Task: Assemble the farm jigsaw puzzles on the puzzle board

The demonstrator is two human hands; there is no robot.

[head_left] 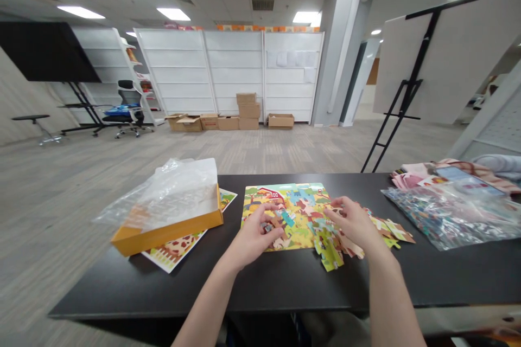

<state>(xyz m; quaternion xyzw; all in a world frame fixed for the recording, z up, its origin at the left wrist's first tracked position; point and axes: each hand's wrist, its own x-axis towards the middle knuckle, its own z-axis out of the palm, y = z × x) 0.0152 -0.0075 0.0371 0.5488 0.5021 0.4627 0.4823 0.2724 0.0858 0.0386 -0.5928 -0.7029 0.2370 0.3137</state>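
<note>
A colourful farm-scene puzzle board [299, 237] lies on the black table, with loose jigsaw pieces [288, 218] scattered over it. My left hand [255, 234] curves over the board's left part, thumb and fingers apart. Some small pieces lie in the gap between them; I cannot tell whether the fingers touch these. Over the right edge of the board is my right hand [353, 221], fingers bent and slightly spread above a heap of pieces. Part of that heap is hidden by the hand. Yellow-green pieces [330, 252] stick out toward me, and more pieces [393, 230] spread to the right.
At left, an open yellow box [171, 233] holds clear plastic wrapping [163, 195] and rests partly on printed sheets [173, 252]. A clear bag of puzzle pieces [451, 217] lies at right, beside pink cloth [407, 176]. The black table's [285, 287] front edge is close to me.
</note>
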